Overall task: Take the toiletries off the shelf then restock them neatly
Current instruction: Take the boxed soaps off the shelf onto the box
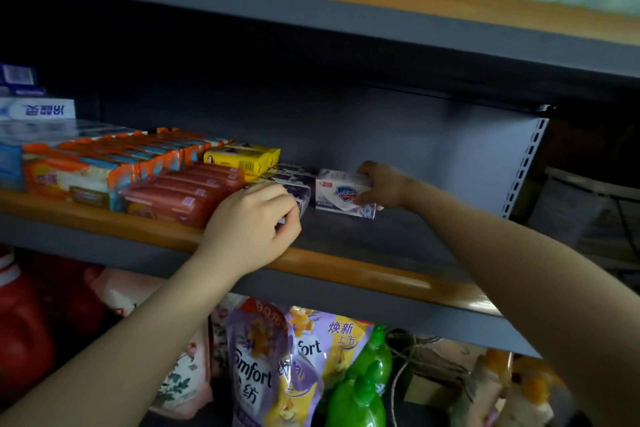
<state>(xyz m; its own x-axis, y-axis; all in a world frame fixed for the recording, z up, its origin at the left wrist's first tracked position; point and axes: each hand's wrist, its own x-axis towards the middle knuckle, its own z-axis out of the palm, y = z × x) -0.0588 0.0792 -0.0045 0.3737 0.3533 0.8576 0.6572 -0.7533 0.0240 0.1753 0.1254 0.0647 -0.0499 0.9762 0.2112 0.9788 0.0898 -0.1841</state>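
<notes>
Left hand (254,218) gripped the purple soap box (294,192) at the shelf (346,267) front edge. Right hand (381,185) pinched the white soap box (343,192) just beside it, further back. Best move: slide it flush against the purple row, label forward.

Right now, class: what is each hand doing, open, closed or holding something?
Left hand: curled round the purple soap box.
Right hand: grips the white soap box.

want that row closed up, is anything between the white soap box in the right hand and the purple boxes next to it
Nothing visible. The right hand grips the white soap box, with only a narrow gap to the purple boxes, which the left hand holds.
</notes>
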